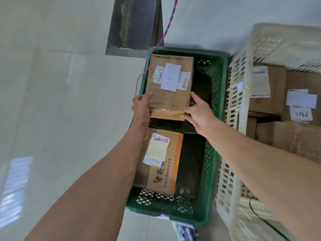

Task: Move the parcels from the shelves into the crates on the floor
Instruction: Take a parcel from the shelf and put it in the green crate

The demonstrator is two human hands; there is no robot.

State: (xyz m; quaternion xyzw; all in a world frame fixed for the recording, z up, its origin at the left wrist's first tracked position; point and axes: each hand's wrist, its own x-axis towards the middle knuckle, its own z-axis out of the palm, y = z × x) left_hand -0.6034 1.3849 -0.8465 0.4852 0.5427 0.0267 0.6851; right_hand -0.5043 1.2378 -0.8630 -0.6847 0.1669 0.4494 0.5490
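While both bare arms reach down and forward, a brown cardboard parcel [169,84] with white shipping labels and clear tape sits between the hands, over the far half of a green plastic lattice crate [219,119]. Cannot tell whether its base rests on the crate bottom or hangs just above it.

Left hand [141,108]: clamped on the parcel's near-left corner, thumb laid on the top face, remaining fingers hidden behind the side.

Right hand [198,110]: gripping the near-right corner, thumb pressed against the taped near edge, index finger stretched along the right side, other fingers curled under and out of sight.

Near half of the same crate: an orange-and-brown printed cardboard box [161,164] with a white label, lying flat against the left wall, partly covered by the left forearm. Gap between the two boxes is dark; something black lies there, too dim to identify. Right side of the crate floor shows bare.

Just beside the green crate, on its right: a white plastic slatted crate [232,101], taller, holding several plain brown cardboard cartons [295,136]; one paper slip reads 7786 upside down.

A red-and-blue twisted cord [166,28] runs down from the top edge to the green crate's far-left rim and on along its left side. Both crates stand on a pale tiled floor [69,101].
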